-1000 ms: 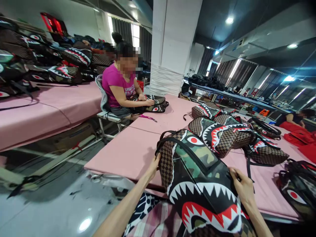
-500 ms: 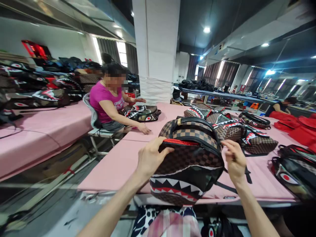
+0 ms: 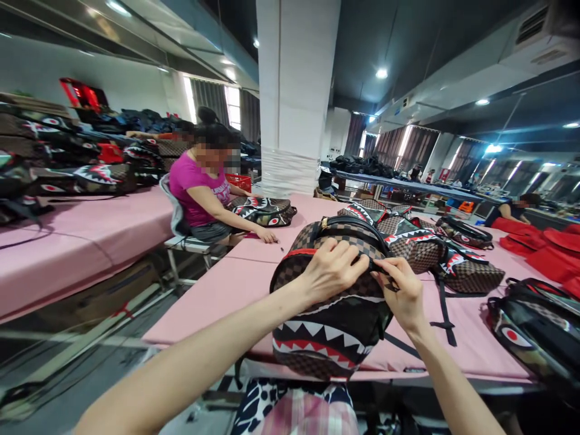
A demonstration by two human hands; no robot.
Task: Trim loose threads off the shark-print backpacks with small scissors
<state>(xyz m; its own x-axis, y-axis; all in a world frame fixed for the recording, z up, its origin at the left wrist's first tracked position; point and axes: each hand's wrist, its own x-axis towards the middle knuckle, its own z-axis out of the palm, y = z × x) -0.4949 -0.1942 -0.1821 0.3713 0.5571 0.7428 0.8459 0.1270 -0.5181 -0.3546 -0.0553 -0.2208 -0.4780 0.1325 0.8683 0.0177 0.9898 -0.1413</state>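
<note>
A brown checkered backpack [image 3: 312, 356] with a printed shark mouth stands upright at the near edge of the pink table [image 3: 203, 308], right in front of me. Its front top opening shows a strip of red lining on the left side. My left hand [image 3: 335, 272] reaches across the front, fingers curled onto the upper rim by the zipper. Close beside it, my right hand [image 3: 403, 293] pinches the same rim at the upper right. Whether a zipper pull is between the fingers is hidden. A black carry handle [image 3: 357, 222] arches behind both hands.
Several shark-print backpacks [image 3: 417, 241] lie behind mine, with another backpack [image 3: 521, 332] at the right edge. A co-worker [image 3: 199, 181] sits to the left with a backpack [image 3: 267, 210]. Red bags [image 3: 548, 248] are piled far right. A white pillar [image 3: 296, 96] rises behind the table.
My left hand has moved right along the rim from the left corner, and my right hand has come in to meet it. The co-worker's far hand has lowered behind their backpack.
</note>
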